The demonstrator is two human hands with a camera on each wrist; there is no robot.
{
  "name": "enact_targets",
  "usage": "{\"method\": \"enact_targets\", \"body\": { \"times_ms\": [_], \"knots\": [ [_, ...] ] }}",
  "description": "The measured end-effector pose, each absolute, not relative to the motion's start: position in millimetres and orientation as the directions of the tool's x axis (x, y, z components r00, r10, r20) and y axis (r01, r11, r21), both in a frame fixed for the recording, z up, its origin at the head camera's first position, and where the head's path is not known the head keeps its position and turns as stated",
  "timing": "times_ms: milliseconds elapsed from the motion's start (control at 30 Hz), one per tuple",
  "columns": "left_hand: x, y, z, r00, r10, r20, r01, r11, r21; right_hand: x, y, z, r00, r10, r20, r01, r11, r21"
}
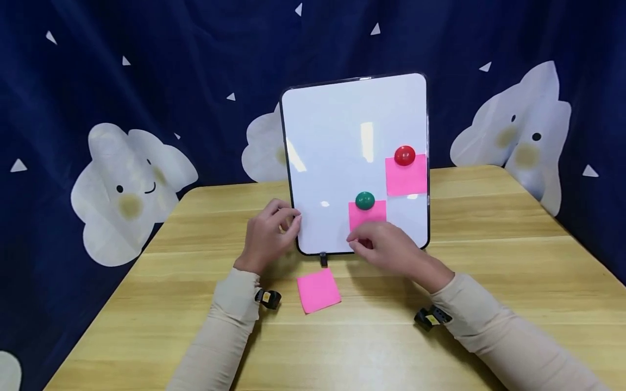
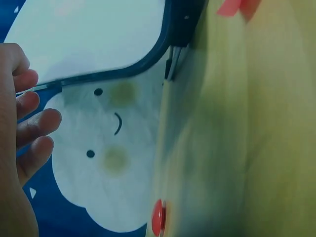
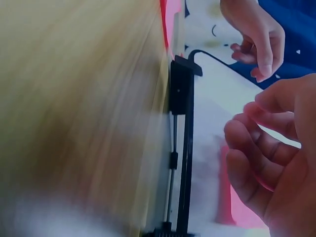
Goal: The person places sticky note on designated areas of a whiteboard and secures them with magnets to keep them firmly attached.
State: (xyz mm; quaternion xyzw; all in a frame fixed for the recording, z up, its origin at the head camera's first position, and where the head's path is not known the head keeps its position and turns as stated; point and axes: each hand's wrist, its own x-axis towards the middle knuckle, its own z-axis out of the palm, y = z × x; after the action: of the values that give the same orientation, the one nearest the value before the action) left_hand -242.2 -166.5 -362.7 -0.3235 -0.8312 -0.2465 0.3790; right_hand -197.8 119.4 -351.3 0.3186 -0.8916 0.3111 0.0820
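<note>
Blue curtain [image 1: 195,98] behind, I see the left hand [image 1: 269,236] loosely bent, seemingly empty, by the whiteboard [image 1: 327,136]; right hand [image 1: 391,247] likewise before the lower pink note [image 1: 358,218] (I'd smooth it lightly, green magnet [image 1: 364,200] undisturbed)

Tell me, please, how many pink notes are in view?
3. The first note sits under the red magnet on the whiteboard; the second note, under the green magnet, is partly covered by the right hand; the third note lies on the table.
</note>
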Motion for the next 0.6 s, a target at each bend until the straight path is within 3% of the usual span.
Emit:
{"method": "enact_targets", "body": {
  "times_ms": [300,600],
  "knots": [
    [-247,-195,-365,-0.544,0.246,0.802,0.667,0.707,0.235,-201,93,-354,-0.732,-0.642,0.227,-0.662,0.592,-0.459],
    [-253,-212,-370,-0.68,0.149,0.718,0.497,0.814,0.301,-197,73,-357,-0.698,-0.706,0.116,-0.671,0.59,-0.449]
  ]
}}
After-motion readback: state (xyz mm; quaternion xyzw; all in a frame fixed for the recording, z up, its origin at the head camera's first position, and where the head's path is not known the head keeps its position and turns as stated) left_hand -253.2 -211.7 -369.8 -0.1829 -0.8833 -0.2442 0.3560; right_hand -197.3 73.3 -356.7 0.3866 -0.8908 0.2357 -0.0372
